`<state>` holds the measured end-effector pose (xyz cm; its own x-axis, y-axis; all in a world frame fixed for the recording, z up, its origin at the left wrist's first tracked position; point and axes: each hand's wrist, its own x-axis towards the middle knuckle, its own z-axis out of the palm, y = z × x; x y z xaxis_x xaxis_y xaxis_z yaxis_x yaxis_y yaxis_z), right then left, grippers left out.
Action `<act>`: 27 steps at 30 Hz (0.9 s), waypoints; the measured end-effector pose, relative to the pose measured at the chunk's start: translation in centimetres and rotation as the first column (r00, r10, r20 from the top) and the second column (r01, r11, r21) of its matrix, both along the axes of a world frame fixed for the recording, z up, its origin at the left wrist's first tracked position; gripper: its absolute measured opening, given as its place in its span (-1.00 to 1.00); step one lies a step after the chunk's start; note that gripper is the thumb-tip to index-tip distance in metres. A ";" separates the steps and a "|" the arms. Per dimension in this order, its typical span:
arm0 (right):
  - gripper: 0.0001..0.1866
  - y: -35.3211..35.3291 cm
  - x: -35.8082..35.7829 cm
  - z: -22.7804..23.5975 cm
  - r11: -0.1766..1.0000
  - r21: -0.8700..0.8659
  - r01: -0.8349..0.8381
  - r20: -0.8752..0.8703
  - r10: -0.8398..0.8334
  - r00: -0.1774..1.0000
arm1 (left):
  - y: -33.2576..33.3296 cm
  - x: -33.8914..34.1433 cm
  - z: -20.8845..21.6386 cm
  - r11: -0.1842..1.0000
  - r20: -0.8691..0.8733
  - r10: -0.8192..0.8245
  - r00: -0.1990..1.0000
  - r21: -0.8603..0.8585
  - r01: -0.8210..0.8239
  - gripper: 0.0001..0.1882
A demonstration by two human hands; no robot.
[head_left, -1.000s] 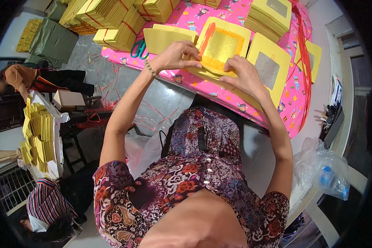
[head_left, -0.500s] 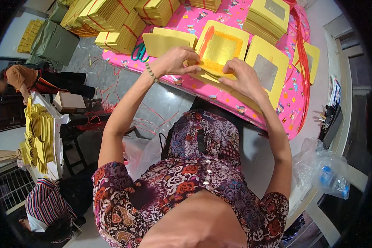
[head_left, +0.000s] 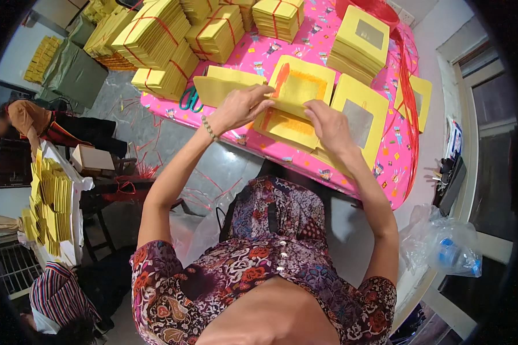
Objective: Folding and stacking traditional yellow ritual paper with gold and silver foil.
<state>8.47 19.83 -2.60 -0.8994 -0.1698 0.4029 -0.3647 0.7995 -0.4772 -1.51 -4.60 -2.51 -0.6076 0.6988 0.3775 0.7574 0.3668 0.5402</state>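
A yellow paper sheet (head_left: 302,83) with an orange-bordered square on it lies over a stack of like sheets (head_left: 292,127). My left hand (head_left: 246,107) pinches the left end of its near edge between thumb and fingers. At the right end of that edge, my right hand (head_left: 330,127) is closed on the same paper. The edge is raised, and part of the orange-printed sheet beneath shows under it. Left of my left hand stands a folded yellow paper (head_left: 227,83). Beside my right hand lies a yellow stack with a silver-grey square (head_left: 357,118).
Green-handled scissors (head_left: 191,100) lie at the table's left edge. Red-tied yellow bundles (head_left: 155,34) fill the back left; a taller stack (head_left: 358,52) stands at back right. Red strings (head_left: 410,115) hang along the right side of the pink tablecloth (head_left: 305,31). Two people sit at the left.
Both hands have lifted the near edge of the yellow sheet up and away from me, uncovering the printed sheet below. The whole table sits slightly lower in view.
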 end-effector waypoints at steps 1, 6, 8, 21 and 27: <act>-0.83 0.7 -0.9 0.6 0.998 -0.061 0.005 0.065 -0.001 0.998 | 0.1 0.3 0.3 0.999 -0.035 0.048 0.998 -0.011 -0.049 -0.56; -0.77 4.1 -5.8 2.3 0.981 -0.193 0.014 0.254 0.036 0.966 | 2.2 2.1 0.0 0.964 -0.470 0.228 0.853 0.234 -0.129 -0.40; -0.76 5.1 -7.6 2.4 0.985 -0.174 0.004 0.303 0.050 0.952 | 3.3 2.7 -0.7 0.992 -0.441 0.052 0.896 0.127 0.005 -0.35; -0.71 7.5 -14.7 -2.1 0.987 0.160 0.029 0.157 -0.054 0.986 | 8.6 0.7 -4.6 0.963 -0.265 0.151 0.952 -0.178 -0.202 -0.22; -0.73 7.1 -15.2 -2.5 0.994 0.079 0.071 0.253 -0.089 0.963 | 9.1 0.1 -5.1 0.959 -0.233 0.158 0.959 -0.194 -0.206 -0.23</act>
<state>-6.71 26.91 -5.13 -0.9826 -0.1122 0.1479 -0.1713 0.8552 -0.4891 -1.44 4.47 -7.64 -0.6538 0.6624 0.3658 0.7555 0.5983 0.2669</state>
